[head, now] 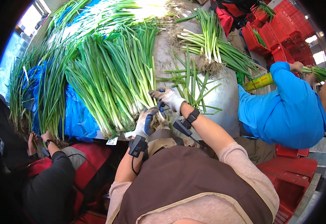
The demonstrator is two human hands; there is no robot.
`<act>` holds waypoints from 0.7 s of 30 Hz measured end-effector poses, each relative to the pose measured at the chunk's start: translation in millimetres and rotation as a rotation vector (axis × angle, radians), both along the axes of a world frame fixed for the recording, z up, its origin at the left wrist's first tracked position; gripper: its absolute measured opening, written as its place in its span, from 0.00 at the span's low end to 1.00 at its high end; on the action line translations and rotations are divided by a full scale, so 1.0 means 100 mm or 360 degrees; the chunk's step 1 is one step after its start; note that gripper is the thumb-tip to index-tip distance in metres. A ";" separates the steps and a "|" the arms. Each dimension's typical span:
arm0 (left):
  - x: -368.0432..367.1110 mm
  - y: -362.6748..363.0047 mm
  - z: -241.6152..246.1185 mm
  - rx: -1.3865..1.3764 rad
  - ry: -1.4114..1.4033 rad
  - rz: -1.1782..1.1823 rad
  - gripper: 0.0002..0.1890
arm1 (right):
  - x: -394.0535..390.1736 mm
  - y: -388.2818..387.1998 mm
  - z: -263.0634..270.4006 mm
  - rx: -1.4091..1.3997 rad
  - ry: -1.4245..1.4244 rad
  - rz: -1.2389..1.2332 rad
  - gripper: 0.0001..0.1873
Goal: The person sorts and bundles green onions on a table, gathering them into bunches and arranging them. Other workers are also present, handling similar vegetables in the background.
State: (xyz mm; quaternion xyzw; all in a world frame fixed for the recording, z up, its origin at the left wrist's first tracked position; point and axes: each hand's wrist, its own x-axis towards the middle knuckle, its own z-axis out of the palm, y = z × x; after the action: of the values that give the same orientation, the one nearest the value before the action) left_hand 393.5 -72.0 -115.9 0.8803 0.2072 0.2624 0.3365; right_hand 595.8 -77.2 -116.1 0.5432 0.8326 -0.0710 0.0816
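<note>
My left hand, in a white glove with a dark-blue palm, grips the pale lower stalks of a bunch of green onions just above its roots. From the other side my right hand, gloved alike and soiled at the fingers, is closed around the same stalks. The leaves fan away across the table. To the left lie several bundles of green onions in green mesh netting, roots towards me. Loose green leaves are scattered right of my right hand. The fingertips are partly hidden.
More green onions cover the far metal table and blue plastic sheeting. Crossed bunches lie at the back right. A person in blue handles onions at the right; another in dark clothing works at the left. Red crates are stacked behind.
</note>
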 end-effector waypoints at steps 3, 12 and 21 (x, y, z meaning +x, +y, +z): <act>0.15 -0.08 0.07 -0.1453 -0.0331 0.0230 0.10 | 0.10 0.05 -0.25 -0.0109 0.1010 -0.0290 0.24; 0.29 -0.12 -0.05 -0.2345 -0.1004 0.0310 0.11 | 0.05 0.12 -0.42 -0.0591 0.2653 -0.1186 0.23; 0.17 -0.14 0.18 -0.2876 -0.1122 0.0190 0.25 | 0.67 -0.48 0.62 -0.0638 0.0805 -0.1452 0.30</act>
State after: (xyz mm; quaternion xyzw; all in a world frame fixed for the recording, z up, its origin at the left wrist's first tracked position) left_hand 410.5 -86.3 -98.2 0.1490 0.2623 0.2698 0.9145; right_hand 663.0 -125.2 -54.1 0.7884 0.4769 -0.3842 -0.0578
